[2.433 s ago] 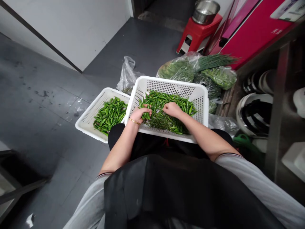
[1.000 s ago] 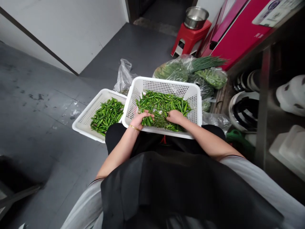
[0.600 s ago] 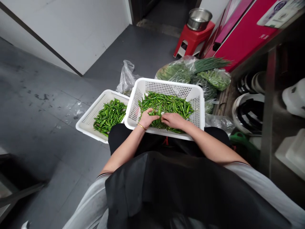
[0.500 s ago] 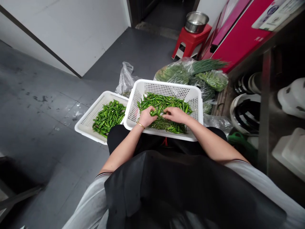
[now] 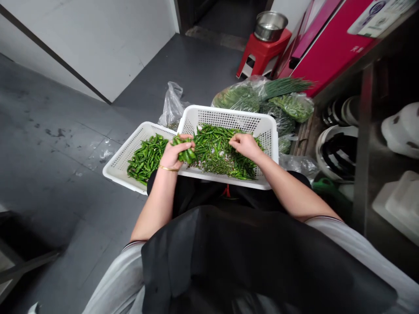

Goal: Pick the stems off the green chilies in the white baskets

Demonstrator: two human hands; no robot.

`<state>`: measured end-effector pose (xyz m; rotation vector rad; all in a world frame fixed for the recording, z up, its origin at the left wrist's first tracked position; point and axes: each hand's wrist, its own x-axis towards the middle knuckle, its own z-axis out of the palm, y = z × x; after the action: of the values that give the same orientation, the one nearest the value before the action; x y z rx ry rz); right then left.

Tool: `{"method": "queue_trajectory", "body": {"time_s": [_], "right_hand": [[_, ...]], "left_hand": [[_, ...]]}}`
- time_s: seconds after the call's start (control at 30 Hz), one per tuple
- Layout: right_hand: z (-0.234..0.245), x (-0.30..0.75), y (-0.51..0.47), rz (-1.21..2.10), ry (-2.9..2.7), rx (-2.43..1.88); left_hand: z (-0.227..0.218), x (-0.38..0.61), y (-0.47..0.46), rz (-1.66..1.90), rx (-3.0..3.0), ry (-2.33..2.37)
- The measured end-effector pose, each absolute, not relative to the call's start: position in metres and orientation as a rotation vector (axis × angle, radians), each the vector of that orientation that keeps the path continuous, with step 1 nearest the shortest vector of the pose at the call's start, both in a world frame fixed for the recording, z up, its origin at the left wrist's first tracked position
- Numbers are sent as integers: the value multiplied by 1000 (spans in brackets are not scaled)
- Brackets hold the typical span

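Observation:
A white perforated basket [image 5: 229,111] rests on my lap, holding green chili peppers [image 5: 218,135] and a heap of thin loose stems [image 5: 216,165]. My left hand [image 5: 176,152], with a gold bangle at the wrist, is closed around a handful of green chilies [image 5: 187,153] over the basket's left edge. Over the right half of the same basket, my right hand [image 5: 244,145] has its fingers pinched together; whatever is between them is too small to make out. A second white basket [image 5: 114,168], lower and to the left, holds a pile of green chilies [image 5: 145,159].
Plastic bags of leafy greens [image 5: 240,98] and long green stalks [image 5: 286,87] lie beyond the basket. A red stool [image 5: 262,54] bears a metal pot [image 5: 271,27]. Shelves with stacked dishes [image 5: 338,150] stand on the right. Behind the left basket sits a crumpled clear bag [image 5: 172,104].
My left hand has moved left from the middle of the lap basket to its left edge, carrying chilies. My right hand has shifted slightly right and up, its fingers drawn closer together.

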<state>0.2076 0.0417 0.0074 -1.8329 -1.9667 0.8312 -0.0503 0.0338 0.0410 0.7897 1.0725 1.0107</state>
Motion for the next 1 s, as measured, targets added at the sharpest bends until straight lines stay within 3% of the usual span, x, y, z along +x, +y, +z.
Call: {"method": "queue_trajectory", "body": {"time_s": [0.13,0.3,0.47,0.67,1.0], "right_hand": [[-32,175,43,806,-2340,-2149],[-63,150,55,846,-2294,-2281],[-40,163,46,1056,-2097,-1969],[-8,171,13,1603,-1644,-1468],[20,172,18,1506,-1777,-1345]], "left_hand": [[36,-64,36,1059,906,1271],[9,-43,30,960,615,1259],[-6,-20,30,917,502,1159],[-6,-7,29,835,676,999],[9,-8,25,716,1051,1161]]}}
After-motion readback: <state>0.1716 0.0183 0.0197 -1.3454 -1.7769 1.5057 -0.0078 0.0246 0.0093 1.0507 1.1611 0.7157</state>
